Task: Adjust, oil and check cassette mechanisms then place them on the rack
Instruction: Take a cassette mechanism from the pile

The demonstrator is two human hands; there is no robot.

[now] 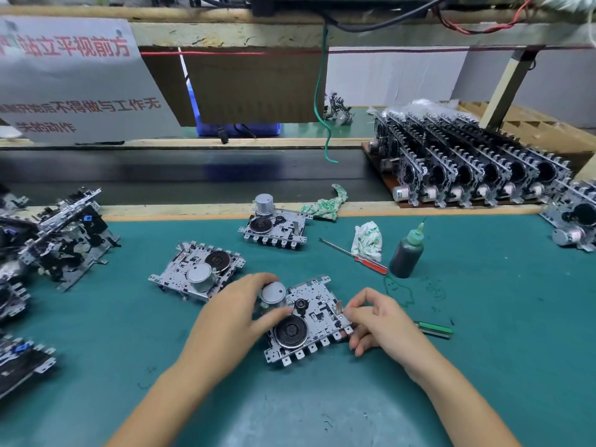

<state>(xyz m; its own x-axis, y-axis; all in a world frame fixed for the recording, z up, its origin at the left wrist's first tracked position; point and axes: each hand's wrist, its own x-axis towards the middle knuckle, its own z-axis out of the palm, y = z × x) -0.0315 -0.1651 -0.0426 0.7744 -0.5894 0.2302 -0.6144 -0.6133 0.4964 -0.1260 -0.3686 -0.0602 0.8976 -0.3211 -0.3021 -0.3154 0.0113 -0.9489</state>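
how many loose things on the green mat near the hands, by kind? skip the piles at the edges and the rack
mechanisms: 3
screwdrivers: 2
oil bottle: 1
rag on the mat: 1
total: 7

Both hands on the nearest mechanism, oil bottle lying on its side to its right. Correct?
Not quite. The head view shows the oil bottle standing upright, not on its side. The rest holds: left hand and right hand are on the nearest mechanism, bottle to its right.

Green mat (483, 366) on bench; dark conveyor belt (193, 175) behind; wooden shelf (387, 33) overhead.
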